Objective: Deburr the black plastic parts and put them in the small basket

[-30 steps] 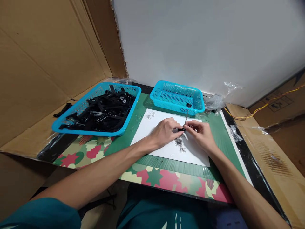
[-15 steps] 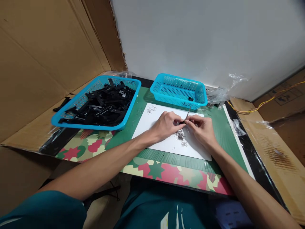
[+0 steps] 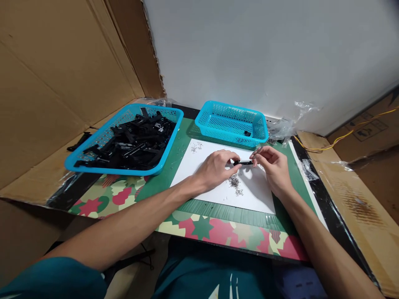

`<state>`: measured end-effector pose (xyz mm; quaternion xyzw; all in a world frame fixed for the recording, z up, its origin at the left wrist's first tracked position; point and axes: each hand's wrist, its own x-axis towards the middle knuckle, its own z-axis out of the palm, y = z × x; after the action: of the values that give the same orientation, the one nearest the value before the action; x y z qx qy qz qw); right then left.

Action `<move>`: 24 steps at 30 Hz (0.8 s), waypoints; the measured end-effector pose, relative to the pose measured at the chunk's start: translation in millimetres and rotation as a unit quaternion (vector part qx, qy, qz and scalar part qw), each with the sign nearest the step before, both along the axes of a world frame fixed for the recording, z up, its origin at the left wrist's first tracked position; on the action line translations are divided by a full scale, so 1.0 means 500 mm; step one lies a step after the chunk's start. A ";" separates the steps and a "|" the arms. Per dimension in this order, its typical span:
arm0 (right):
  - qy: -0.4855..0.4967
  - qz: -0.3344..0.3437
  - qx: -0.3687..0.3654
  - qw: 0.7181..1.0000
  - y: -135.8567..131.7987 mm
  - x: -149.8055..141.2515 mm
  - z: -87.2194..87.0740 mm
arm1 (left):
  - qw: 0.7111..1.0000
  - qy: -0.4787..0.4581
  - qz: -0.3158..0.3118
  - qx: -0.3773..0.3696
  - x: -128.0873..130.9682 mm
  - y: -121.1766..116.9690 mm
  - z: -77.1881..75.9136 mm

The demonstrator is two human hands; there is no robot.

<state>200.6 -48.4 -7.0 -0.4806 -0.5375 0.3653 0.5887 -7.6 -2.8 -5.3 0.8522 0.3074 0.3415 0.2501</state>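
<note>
Over a white sheet (image 3: 205, 185), a slim black plastic part (image 3: 246, 163) lies crosswise between my two hands. My left hand (image 3: 215, 166) pinches its left end between thumb and fingers. At its right end, the thumb and fingertips of my right hand (image 3: 272, 166) are closed around the tip. The thin pointed tool seen before does not show clearly; my right fingers may hide it. Just below the part lies a pile of tiny metal pieces (image 3: 234, 181), probably small springs or pins, and a smaller scatter (image 3: 195, 147) lies at the sheet's upper left corner.
A large blue basket (image 3: 146, 171) heaped with black plastic parts (image 3: 134, 139) stands at the left. Behind the sheet is a smaller blue basket (image 3: 230, 132) with a small black piece (image 3: 247, 133) inside. Cardboard (image 3: 62, 62) walls the left side; crumpled clear plastic (image 3: 282, 126) lies at the right.
My right hand has shifted right and turned, and the black part now shows lengthwise between the hands. The pointed tool that stuck up from my right fingers is no longer plainly visible.
</note>
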 end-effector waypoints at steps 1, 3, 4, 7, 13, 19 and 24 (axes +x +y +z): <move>0.006 -0.002 0.003 1.000 0.001 0.006 0.000 | 1.000 -0.002 0.006 -0.013 0.000 -0.001 0.004; 0.005 -0.015 0.000 1.000 0.004 0.019 0.001 | 0.999 -0.013 0.021 -0.048 -0.001 -0.001 0.010; -0.009 -0.022 -0.008 1.000 0.007 0.024 0.002 | 0.997 -0.025 0.029 -0.067 -0.002 0.000 0.012; -0.135 -0.029 -0.043 0.990 0.018 0.032 0.012 | 0.988 -0.089 0.052 -0.114 -0.003 0.009 0.008; -0.387 0.020 -0.077 0.919 0.052 0.000 0.034 | 0.966 -0.180 0.078 -0.168 -0.010 0.033 -0.009; -0.396 0.023 -0.106 0.912 0.067 -0.019 0.010 | 0.972 -0.159 0.040 -0.166 -0.018 0.034 -0.005; -0.407 0.043 -0.103 0.907 0.055 -0.011 0.007 | 0.973 -0.144 0.037 -0.177 -0.012 0.029 -0.006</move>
<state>195.4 -21.1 -3.7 -0.6216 -0.7104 0.2160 0.2497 -13.8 11.6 -8.2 0.7242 0.3547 0.4100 0.4261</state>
